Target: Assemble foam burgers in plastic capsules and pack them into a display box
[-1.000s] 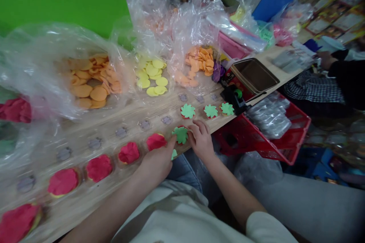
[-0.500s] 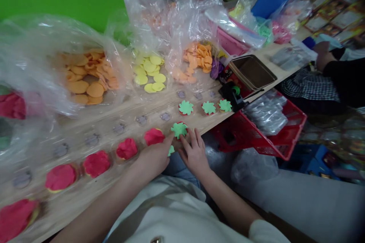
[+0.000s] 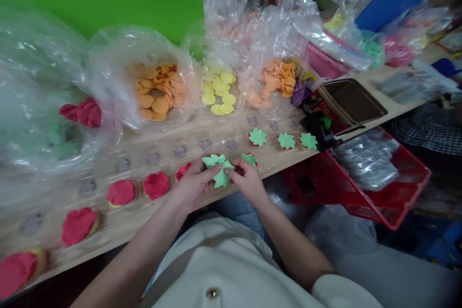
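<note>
My left hand [image 3: 195, 184] and my right hand [image 3: 250, 181] pinch light green, jagged-edged foam cutouts [image 3: 216, 160] between them, above the front of the table. The cutouts overlap, so their number is unclear. Just behind my right fingers sits a small round piece with a green top [image 3: 250, 158]. Left of my left hand runs a row of round pieces with crumpled red tops [image 3: 156, 186] on yellowish bases; the nearest red top [image 3: 183, 171] is partly hidden by that hand. Several green-topped pieces [image 3: 287, 141] stand farther right.
Clear bags of orange discs [image 3: 159, 106], yellow discs [image 3: 221, 98] and orange pieces [image 3: 277, 79] line the back. Small clear plastic parts [image 3: 179, 151] form a row. A black tape dispenser [image 3: 319, 127] and brown tray [image 3: 355, 101] stand right, above a red crate [image 3: 407, 202].
My hands have left the green-topped piece they were touching and now hold up green cutouts to its left. The camera view has turned left.
</note>
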The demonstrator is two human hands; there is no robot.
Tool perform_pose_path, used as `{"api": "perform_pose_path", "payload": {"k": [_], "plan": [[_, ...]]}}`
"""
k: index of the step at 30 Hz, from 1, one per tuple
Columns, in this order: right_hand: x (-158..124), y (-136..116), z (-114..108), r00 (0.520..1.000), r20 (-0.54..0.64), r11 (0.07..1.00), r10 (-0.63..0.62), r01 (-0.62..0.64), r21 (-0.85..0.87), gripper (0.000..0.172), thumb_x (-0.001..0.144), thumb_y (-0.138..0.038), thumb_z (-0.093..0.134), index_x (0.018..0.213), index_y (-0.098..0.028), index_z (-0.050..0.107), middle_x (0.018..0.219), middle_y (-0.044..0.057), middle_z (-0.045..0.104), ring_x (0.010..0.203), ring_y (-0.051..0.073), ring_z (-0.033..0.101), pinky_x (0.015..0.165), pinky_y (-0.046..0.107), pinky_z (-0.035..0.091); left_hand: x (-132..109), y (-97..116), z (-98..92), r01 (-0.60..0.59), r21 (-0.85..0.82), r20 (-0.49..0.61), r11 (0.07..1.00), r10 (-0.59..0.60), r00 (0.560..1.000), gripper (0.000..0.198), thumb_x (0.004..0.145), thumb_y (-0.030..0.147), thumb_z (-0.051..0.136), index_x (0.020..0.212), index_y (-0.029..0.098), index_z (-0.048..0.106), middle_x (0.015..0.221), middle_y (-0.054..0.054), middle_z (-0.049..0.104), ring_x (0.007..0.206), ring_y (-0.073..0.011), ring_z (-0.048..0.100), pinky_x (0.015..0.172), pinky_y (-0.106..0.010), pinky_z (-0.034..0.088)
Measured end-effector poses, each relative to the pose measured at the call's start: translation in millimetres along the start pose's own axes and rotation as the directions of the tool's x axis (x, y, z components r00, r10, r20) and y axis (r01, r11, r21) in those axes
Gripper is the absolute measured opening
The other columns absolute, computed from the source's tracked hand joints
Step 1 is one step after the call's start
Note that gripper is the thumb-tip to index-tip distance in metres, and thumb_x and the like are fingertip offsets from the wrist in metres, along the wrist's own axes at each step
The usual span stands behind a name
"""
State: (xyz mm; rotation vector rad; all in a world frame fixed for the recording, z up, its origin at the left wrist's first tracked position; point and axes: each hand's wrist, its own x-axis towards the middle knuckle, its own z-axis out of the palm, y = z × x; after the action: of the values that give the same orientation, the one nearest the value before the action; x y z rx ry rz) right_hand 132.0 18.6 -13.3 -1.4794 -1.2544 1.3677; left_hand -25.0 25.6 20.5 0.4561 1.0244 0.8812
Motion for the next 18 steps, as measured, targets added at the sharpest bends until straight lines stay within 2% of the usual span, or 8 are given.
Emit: {"api": "perform_pose_path", "payload": {"k": [3, 5, 7, 10, 12, 15, 18], "plan": [[11.9, -1.2, -1.4, 0.983, -0.169, 0.996, -0.071, 0.060, -0.069, 0.023, 0.073, -0.037, 0.059, 0.084, -0.017, 0.058, 0.074, 0.001, 0.061, 0.064, 0.015, 0.058, 0.062, 0.029, 0.049, -2.6, 8.0, -20.4, -0.111, 0.040, -0.121, 0.993, 0.115, 0.986, 0.029, 0.071, 0.029, 0.068, 0.095, 0.016, 0.057, 0.092, -0.004, 0.063, 0.079, -0.0148, 0.062, 0.068, -0.027, 0.052], [19.0, -2.8, -6.7, 0.966, -0.198, 0.978, -0.166, 0.135, -0.157, 0.025, 0.073, -0.033, 0.059, 0.093, -0.018, 0.057, 0.083, 0.003, 0.063, 0.075, 0.016, 0.060, 0.070, 0.030, 0.049, -6.9, 16.5, -37.7, -0.173, 0.126, -0.208, 0.977, 0.197, 0.958, 0.029, 0.070, 0.032, 0.068, 0.091, 0.016, 0.056, 0.081, -0.001, 0.061, 0.071, -0.0130, 0.061, 0.061, -0.023, 0.050], [25.8, -3.5, -6.6, 0.968, -0.093, 0.956, -0.233, 0.210, -0.205, 0.029, 0.074, -0.029, 0.059, 0.100, -0.019, 0.055, 0.089, 0.003, 0.063, 0.083, 0.016, 0.061, 0.075, 0.029, 0.048, -13.1, 23.1, -52.0, -0.176, 0.292, -0.235, 0.940, 0.249, 0.940, 0.029, 0.069, 0.035, 0.068, 0.088, 0.016, 0.056, 0.070, 0.002, 0.058, 0.062, -0.0106, 0.057, 0.053, -0.019, 0.046], [35.2, 1.4, 6.0, 0.960, 0.132, 0.909, -0.247, 0.276, -0.312, 0.030, 0.075, -0.025, 0.058, 0.105, -0.020, 0.055, 0.091, 0.003, 0.064, 0.083, 0.016, 0.061, 0.075, 0.029, 0.048, -23.4, 22.9, -62.3, -0.099, 0.527, -0.136, 0.844, 0.199, 0.971, 0.035, 0.073, 0.039, 0.061, 0.100, 0.018, 0.055, 0.075, 0.000, 0.058, 0.058, -0.0115, 0.056, 0.049, -0.021, 0.044], [39.5, 7.5, 16.2, 0.948, 0.183, 0.828, -0.260, 0.317, -0.463, 0.031, 0.077, -0.022, 0.055, 0.108, -0.020, 0.055, 0.095, 0.004, 0.064, 0.085, 0.017, 0.060, 0.077, 0.032, 0.047, -28.6, 16.2, -62.3, -0.100, 0.666, -0.026, 0.740, 0.157, 0.987, 0.044, 0.076, 0.040, 0.056, 0.115, 0.021, 0.050, 0.091, -0.005, 0.061, 0.062, -0.0142, 0.059, 0.052, -0.025, 0.047], [39.0, 13.6, 22.3, 0.918, 0.202, 0.667, -0.342, 0.389, -0.635, 0.031, 0.079, -0.021, 0.053, 0.110, -0.019, 0.055, 0.101, 0.008, 0.061, 0.093, 0.020, 0.056, 0.083, 0.035, 0.045, -30.1, 4.5, -55.4, -0.166, 0.872, 0.118, 0.460, 0.130, 0.984, 0.056, 0.079, 0.035, 0.050, 0.132, 0.026, 0.036, 0.104, -0.008, 0.060, 0.069, -0.0169, 0.061, 0.061, -0.028, 0.047], [27.9, 10.0, 16.7, 0.885, 0.214, 0.567, -0.413, 0.434, -0.700, 0.031, 0.082, -0.024, 0.052, 0.112, -0.017, 0.055, 0.099, 0.009, 0.060, 0.094, 0.021, 0.054, 0.084, 0.035, 0.044, -23.4, -1.2, -44.9, -0.148, 0.967, 0.140, 0.209, 0.050, 0.989, 0.067, 0.080, 0.028, 0.045, 0.141, 0.028, 0.016, 0.101, -0.007, 0.063, 0.064, -0.0167, 0.062, 0.062, -0.027, 0.045]]}}
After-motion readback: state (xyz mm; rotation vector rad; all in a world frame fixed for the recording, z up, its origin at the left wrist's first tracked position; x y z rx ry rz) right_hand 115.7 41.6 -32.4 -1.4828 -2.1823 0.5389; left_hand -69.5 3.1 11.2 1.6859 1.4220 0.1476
